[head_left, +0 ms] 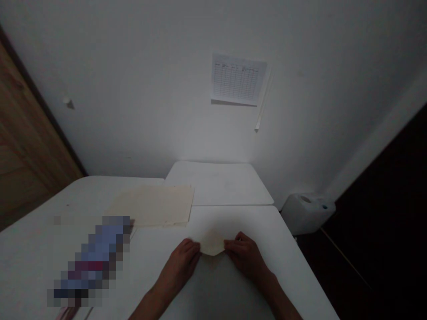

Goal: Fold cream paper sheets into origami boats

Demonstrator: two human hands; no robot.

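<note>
Paper (pixel 212 245) pinched at opp. edges by L hand (pixel 187 254) & R hand (pixel 246 254) — prob. to keep it taut; sheets (pixel 160 204) set apart — presumably for room.

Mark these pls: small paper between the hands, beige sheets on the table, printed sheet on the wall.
Small paper (pixel 212 244): head view, middle of its visible face.
Beige sheets (pixel 156 205): head view, middle of the top sheet.
Printed sheet (pixel 238 81): head view, middle of its grid.
</note>
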